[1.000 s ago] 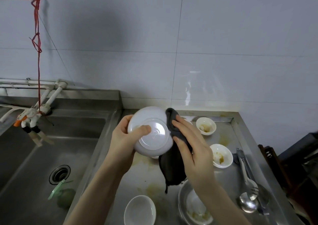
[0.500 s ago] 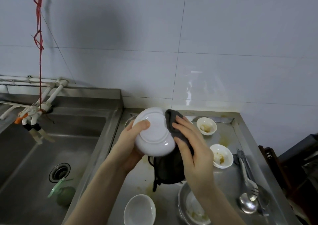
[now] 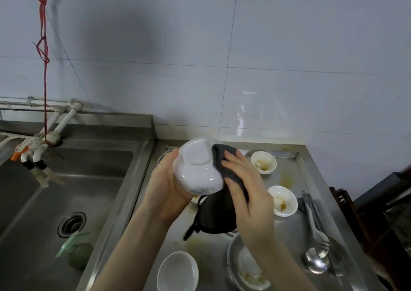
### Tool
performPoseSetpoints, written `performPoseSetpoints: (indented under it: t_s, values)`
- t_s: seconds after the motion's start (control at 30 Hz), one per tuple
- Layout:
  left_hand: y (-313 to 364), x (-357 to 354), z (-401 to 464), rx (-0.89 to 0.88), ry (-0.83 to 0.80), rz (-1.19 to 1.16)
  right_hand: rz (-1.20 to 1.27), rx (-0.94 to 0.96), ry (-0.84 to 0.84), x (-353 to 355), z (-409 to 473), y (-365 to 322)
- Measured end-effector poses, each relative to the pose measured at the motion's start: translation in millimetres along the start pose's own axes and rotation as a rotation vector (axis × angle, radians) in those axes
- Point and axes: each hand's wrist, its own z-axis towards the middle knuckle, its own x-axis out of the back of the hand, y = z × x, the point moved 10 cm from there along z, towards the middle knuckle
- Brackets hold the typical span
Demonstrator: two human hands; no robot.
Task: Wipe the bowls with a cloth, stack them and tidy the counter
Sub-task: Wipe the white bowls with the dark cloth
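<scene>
Your left hand holds the white bowl upside down above the counter, fingers curled round its far side, so the foot ring faces you. Your right hand presses the dark grey cloth against the right wall of the bowl, fingers bent over the fabric; the rest of the cloth hangs down loose under the bowl.

What could go wrong here? The bowl looks glazed and smooth, it shines – I think it can slip from your left hand if the cloth pushes too hard from the side, because the grip is only on the curved wall. If it falls, it would land on steel and on the other dishes below. The hanging end of the cloth is near the dirty metal plate and the stains on the counter, so it may pick up grease and bring it back to the bowl.

Two small white bowls with yellow-brown residue stand to the right, not yet wiped. One clean-looking white bowl stands near the front edge – a low, round, thin-rimmed shape. Metal tongs and a ladle lie at the right side; both are hard, polished and long. The counter itself is brushed steel with dull smears.
</scene>
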Motion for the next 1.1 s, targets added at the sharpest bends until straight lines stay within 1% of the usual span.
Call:
performPoseSetpoints:
  t_s: [0.1, 0.17, 0.2, 0.27, 0.37, 0.43, 0.47, 0.53, 0.63, 0.67, 0.7, 0.73, 0.8, 0.87, 0.93, 0.97, 1.03, 1.1]
  values:
    - [-0.8, 0.9, -0.1, -0.006, 0.024, 0.022, 0.127, -0.248, -0.044, 3.0, 27.9, 24.3]
    - [-3.9, -0.9, 0.4, -0.002, 0.033, 0.028, 0.177, -0.331, -0.05, 6.3, 40.0, 35.6]
    - [-4.1, -1.7, 0.8, -0.003, 0.042, 0.021, 0.18, -0.335, -0.046, 8.2, 40.8, 36.4]
    - [-3.0, -1.6, 2.4, -0.013, 0.062, -0.017, 0.138, -0.27, -0.042, 10.4, 32.8, 28.1]
    - [-1.8, -2.0, 3.8, -0.039, 0.08, -0.088, -0.022, -0.038, -0.074, -3.1, 4.7, 0.0]
    - [-4.1, -7.5, 3.5, -0.034, 0.046, -0.079, -0.093, 0.081, -0.064, -13.5, -8.3, -14.3]
    - [-4.7, -11.9, 3.3, -0.03, 0.026, -0.076, -0.096, 0.096, -0.038, -13.4, -9.1, -15.0]
    - [-2.1, -18.4, 2.5, -0.047, 0.017, -0.091, -0.053, 0.037, 0.025, -6.6, -1.7, -7.3]
    - [0.0, -22.2, 2.1, -0.071, 0.039, -0.162, 0.107, -0.216, 0.116, 6.4, 13.8, 21.6]
    - [-1.0, -22.0, 1.6, -0.071, 0.05, -0.174, 0.14, -0.268, 0.134, 7.5, 15.1, 28.7]
    - [-2.5, -20.1, 1.5, -0.069, 0.064, -0.173, 0.145, -0.27, 0.145, 8.0, 13.9, 29.5]
    - [-3.3, -18.6, 1.3, -0.07, 0.073, -0.168, 0.121, -0.223, 0.152, 8.2, 10.7, 24.4]
    - [-3.7, -17.6, -0.5, -0.08, 0.067, -0.142, 0.019, -0.05, 0.117, 1.8, -2.7, 7.1]
    - [-7.4, -18.5, -3.2, -0.072, 0.054, -0.093, -0.082, 0.109, 0.04, -12.0, -16.1, -8.8]
    - [-12.2, -20.8, -6.4, -0.073, 0.05, -0.025, -0.175, 0.198, -0.045, -24.7, -15.3, -17.7]
    - [-14.4, -20.4, -6.9, -0.078, 0.056, 0.009, -0.221, 0.212, -0.082, -29.0, -10.2, -18.6]
    - [-17.2, -20.0, -7.6, -0.09, 0.067, 0.046, -0.264, 0.182, -0.13, -31.2, 2.5, -13.6]
    - [-12.8, -17.0, -7.0, -0.109, 0.086, 0.005, -0.204, 0.11, -0.112, -24.1, 10.6, -5.2]
